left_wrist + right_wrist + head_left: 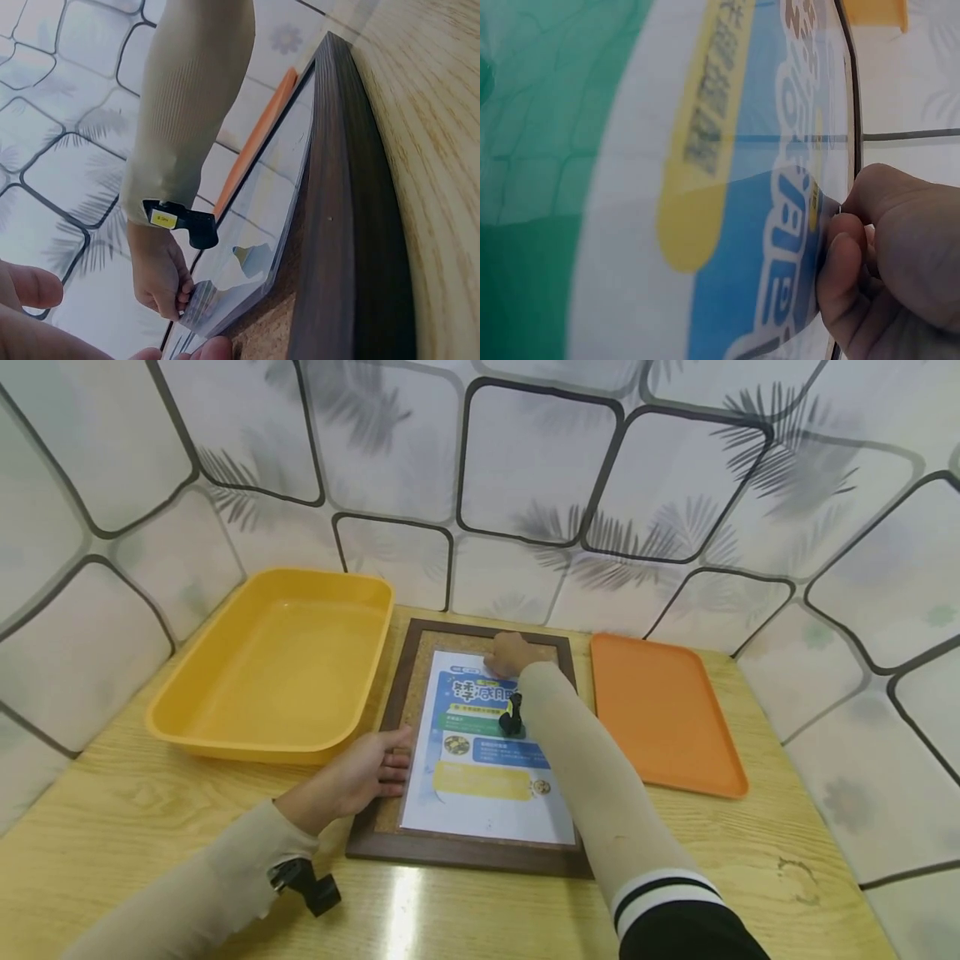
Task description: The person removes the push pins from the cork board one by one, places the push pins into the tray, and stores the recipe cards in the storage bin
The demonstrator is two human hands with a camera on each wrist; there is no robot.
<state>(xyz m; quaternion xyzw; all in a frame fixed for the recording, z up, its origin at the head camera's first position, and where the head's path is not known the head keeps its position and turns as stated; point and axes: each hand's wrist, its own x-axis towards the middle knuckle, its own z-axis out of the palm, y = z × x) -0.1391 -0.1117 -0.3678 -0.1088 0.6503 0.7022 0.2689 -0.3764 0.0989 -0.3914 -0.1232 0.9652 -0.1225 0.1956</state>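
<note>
A laminated poster (491, 818), printed in blue, green and yellow, lies on a cork board (387, 822) with a dark wooden frame (468, 860). My left hand (371, 772) rests on the board's left side, its fairly straight fingers reaching the poster's left edge. At the poster's top edge is my right hand (513, 653), with thumb and fingers curled together. The right wrist view shows a tiny shiny pin-like tip (839, 211) between the thumb and fingers (844, 262), against the poster; the rest of it is hidden in the hand.
Left of the board stands a deep yellow tray (273, 668). A flat orange tray (660, 710) lies to its right. All sit on a light wooden table (750, 868), with a patterned wall covering (525, 468) close behind and at both sides.
</note>
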